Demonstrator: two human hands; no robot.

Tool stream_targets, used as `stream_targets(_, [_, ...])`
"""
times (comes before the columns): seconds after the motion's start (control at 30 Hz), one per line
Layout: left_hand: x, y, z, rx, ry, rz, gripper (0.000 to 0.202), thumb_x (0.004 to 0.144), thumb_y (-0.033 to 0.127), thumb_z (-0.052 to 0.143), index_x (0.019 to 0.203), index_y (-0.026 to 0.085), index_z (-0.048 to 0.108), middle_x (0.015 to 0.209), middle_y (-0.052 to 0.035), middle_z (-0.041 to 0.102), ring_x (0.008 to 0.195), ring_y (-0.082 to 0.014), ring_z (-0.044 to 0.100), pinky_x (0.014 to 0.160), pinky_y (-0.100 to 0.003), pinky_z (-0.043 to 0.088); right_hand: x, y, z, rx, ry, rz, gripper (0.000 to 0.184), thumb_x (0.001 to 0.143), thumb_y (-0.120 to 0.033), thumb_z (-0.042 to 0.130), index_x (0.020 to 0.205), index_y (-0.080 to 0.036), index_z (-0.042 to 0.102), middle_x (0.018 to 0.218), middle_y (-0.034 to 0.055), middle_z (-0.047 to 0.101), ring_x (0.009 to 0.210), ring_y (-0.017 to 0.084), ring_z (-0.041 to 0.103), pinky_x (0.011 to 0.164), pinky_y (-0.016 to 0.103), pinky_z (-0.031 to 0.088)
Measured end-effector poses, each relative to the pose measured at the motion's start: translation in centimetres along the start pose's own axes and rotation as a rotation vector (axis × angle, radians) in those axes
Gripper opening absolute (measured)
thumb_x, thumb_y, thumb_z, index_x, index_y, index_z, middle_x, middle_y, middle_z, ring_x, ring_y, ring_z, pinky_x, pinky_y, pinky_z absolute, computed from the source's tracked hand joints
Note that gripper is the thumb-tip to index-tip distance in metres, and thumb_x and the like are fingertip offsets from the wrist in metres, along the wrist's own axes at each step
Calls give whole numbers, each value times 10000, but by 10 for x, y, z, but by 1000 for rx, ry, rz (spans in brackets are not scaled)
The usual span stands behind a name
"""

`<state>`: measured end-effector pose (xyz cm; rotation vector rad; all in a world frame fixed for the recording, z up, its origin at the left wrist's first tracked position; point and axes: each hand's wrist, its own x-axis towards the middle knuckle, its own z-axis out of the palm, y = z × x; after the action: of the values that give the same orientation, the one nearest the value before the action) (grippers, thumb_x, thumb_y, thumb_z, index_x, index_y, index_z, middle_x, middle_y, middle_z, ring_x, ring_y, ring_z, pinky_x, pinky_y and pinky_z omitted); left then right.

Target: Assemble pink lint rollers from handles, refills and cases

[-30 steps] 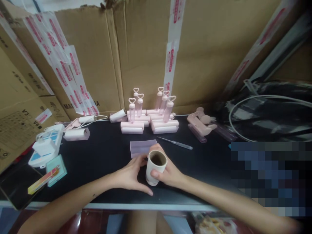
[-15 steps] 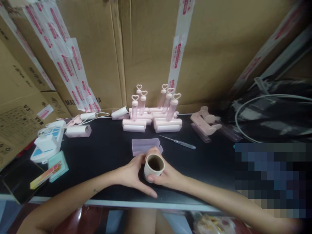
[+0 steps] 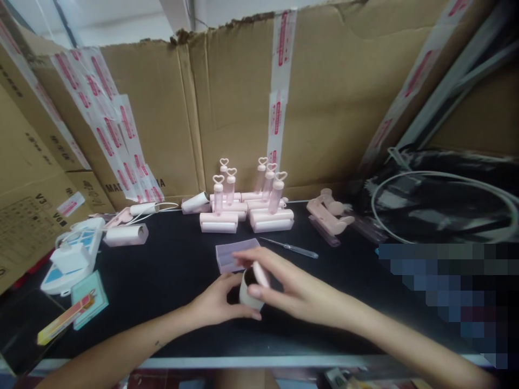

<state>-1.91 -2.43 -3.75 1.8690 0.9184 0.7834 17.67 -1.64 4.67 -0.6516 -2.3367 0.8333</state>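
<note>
A white paper roll with a brown cardboard core (image 3: 248, 294) stands on end on the black table (image 3: 162, 281). My left hand (image 3: 219, 302) is wrapped round its left side and base. My right hand (image 3: 284, 286) lies over the top of the roll, fingers stretched out to the left and thumb against its front. A clear pink plastic cover (image 3: 233, 254) lies just behind the roll.
Several pink rollers with heart-topped handles (image 3: 247, 208) stand at the back of the table. A thin metal tool (image 3: 290, 247) lies to their front right, pink parts (image 3: 328, 213) further right. White rolls (image 3: 125, 235), a power strip (image 3: 68, 259) and a teal card (image 3: 85, 297) are at left. Cardboard boxes wall the back.
My right hand has moved from the roll's right side to over its top, fingers now stretched across the opening. My left hand has closed in on the roll. The view tilted up slightly.
</note>
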Motion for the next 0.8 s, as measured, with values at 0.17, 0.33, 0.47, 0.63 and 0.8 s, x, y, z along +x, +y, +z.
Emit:
stream_targets(0.17, [1, -1, 0, -33, -11, 65, 508, 694, 402, 725, 1139, 201, 588, 1212, -69, 593, 1146, -279, 502, 1010, -405, 361, 6, -5, 7, -288, -162, -51, 560, 856, -415, 535, 1368, -223, 416, 1241, 132, 550, 1121, 294, 496, 929, 423, 402])
stream_targets(0.33, [1, 1, 0, -54, 5, 79, 451, 692, 381, 730, 1086, 192, 615, 1145, -60, 630, 1055, -262, 563, 933, -381, 431, 6, -9, 13, -580, -134, -83, 444, 914, -331, 401, 1333, -202, 475, 1222, 153, 568, 1094, 326, 489, 920, 504, 357])
stream_targets(0.47, [-1, 5, 0, -80, -19, 40, 565, 686, 390, 729, 1191, 198, 565, 1194, -83, 602, 1084, -293, 548, 928, -418, 429, 5, -15, 7, -453, -201, -49, 436, 920, -273, 397, 1355, -270, 436, 1214, 90, 567, 1066, 249, 512, 908, 425, 393])
stream_targets(0.63, [0, 11, 0, -145, -48, 17, 506, 699, 360, 723, 1156, 186, 589, 1139, -81, 627, 1061, -293, 569, 904, -413, 447, 6, -13, 6, -345, -213, -31, 376, 944, -264, 372, 1298, -311, 492, 1223, 40, 549, 1098, 190, 505, 924, 350, 393])
stream_targets(0.8, [1, -2, 1, -70, 11, 93, 435, 734, 358, 693, 1115, 174, 592, 1172, -96, 607, 1128, -289, 522, 990, -419, 376, 4, -11, 21, -679, -77, -60, 402, 899, -432, 431, 1153, -166, 594, 1093, 153, 580, 1057, 306, 504, 907, 489, 369])
